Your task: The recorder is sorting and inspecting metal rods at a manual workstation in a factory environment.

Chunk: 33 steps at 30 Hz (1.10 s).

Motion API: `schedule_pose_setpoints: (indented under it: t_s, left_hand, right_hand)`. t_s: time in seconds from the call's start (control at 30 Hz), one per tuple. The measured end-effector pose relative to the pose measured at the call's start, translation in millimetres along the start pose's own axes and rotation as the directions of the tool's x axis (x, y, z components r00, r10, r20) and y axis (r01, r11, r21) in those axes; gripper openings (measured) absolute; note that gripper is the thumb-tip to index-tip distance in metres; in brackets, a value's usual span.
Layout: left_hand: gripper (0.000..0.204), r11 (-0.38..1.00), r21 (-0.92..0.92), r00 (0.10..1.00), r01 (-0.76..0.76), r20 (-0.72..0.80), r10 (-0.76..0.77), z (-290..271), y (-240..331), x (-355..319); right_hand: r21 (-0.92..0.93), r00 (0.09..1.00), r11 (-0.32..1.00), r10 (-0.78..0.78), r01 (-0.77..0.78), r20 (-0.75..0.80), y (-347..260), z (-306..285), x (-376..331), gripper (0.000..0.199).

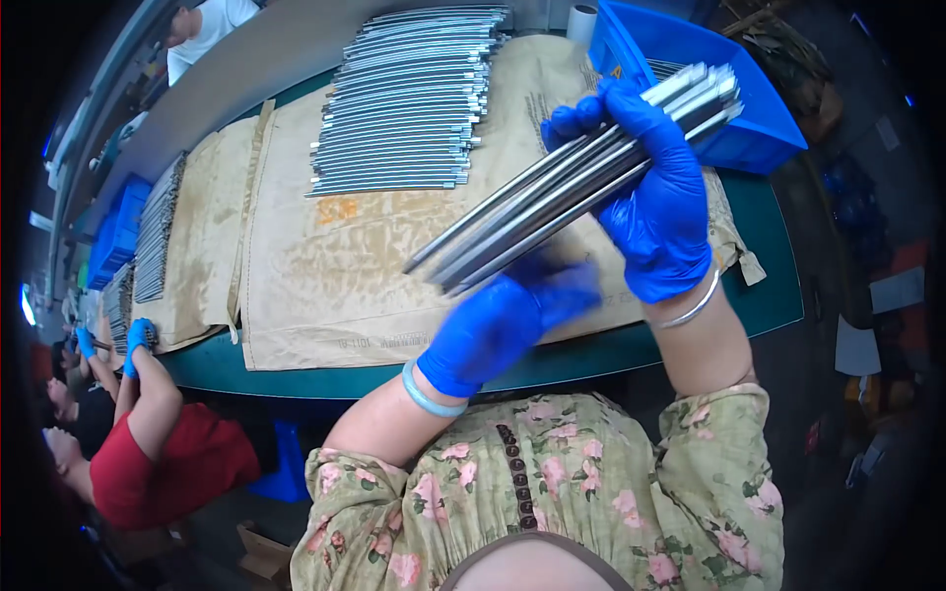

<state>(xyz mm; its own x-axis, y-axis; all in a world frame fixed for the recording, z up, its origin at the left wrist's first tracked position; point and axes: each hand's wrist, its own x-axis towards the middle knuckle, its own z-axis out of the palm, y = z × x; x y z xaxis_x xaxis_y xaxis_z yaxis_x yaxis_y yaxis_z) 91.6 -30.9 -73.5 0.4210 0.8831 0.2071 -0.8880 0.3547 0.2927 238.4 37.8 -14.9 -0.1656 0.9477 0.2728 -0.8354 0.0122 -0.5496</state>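
Gripping a bundle of slender metal rods [540, 204], the worker's right hand [658, 222] is holding it up over the right half of the green table [776, 241], blue-gloved fingers clamping round it nearer one end. That shorter end is pointing toward the table's far right corner, where a blue plastic bin [761, 138] is sitting; the longer free end is slanting down toward the left and the near edge. The left hand [485, 335] is hovering just on the near-edge side of that free end, so it is the closer of the two to those tips. Its fingers are blurring, and from where I'm standing I cannot tell whether they are touching the rods or how they are set. Toward the far edge, left of the bundle, a row of metal rods [404, 108] is lying on brown paper [286, 276]. Those are running roughly along the near edge's direction, while the bundle's long axis is cutting across them diagonally.
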Motion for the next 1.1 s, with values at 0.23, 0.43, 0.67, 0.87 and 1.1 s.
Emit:
schedule_pose_setpoints:
  t_s: [0.23,0.43,0.67,0.87,1.1]
  left_hand:
    - [0.025,0.141,0.986,0.908,0.089,-0.022,-0.419,9.4,44.1,-5.7]
    - [0.037,-0.122,0.992,0.997,-0.028,0.036,0.062,-14.7,48.6,19.4]
    - [0.043,0.217,0.972,0.995,-0.086,0.093,-0.022,-6.1,23.0,64.1]
    - [0.019,0.309,0.951,0.995,-0.001,0.031,-0.093,-23.8,23.0,54.3]
    - [0.020,0.514,0.852,0.995,0.097,-0.066,-0.078,-11.9,15.7,59.6]
  right_hand:
    - [-0.679,0.951,0.734,0.219,-0.014,0.218,18.1,9.5,-16.4,0.016]
    - [-0.703,0.891,0.711,0.306,0.019,0.334,10.2,-16.5,-2.8,0.021]
    - [-0.860,0.839,0.336,0.261,0.384,0.477,0.2,-11.9,4.9,0.035]
    - [-0.981,0.886,0.187,0.462,-0.052,0.041,-21.3,-83.6,-3.3,0.041]
    - [-0.933,0.841,-0.203,0.519,0.297,0.155,-18.1,-130.4,-50.4,0.018]
